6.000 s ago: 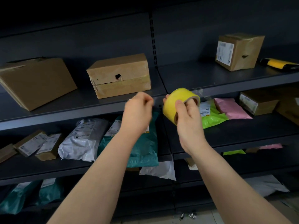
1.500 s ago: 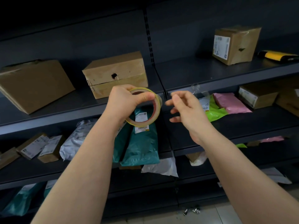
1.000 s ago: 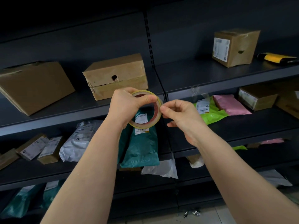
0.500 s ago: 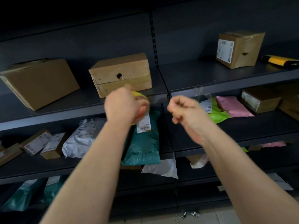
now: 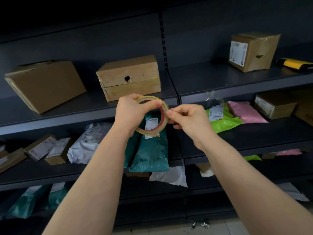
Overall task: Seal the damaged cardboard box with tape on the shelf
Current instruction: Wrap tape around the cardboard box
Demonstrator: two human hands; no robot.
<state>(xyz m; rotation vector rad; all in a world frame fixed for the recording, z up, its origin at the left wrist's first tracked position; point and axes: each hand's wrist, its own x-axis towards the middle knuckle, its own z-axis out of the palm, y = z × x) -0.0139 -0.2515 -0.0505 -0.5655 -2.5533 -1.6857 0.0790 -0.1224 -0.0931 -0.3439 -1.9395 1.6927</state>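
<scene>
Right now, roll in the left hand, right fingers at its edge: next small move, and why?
Probably peel the tape end free with the right hand and draw out a strip. The left hand grips the tape roll, the right pinches at its edge, no strip shows yet, and the cardboard box's hole is uncovered.

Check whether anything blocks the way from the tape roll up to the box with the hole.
Nothing visible does. The left hand grips the tape roll and the right hand pinches its rim below and in front of the holed box; only the bare shelf edge lies between them.
</scene>
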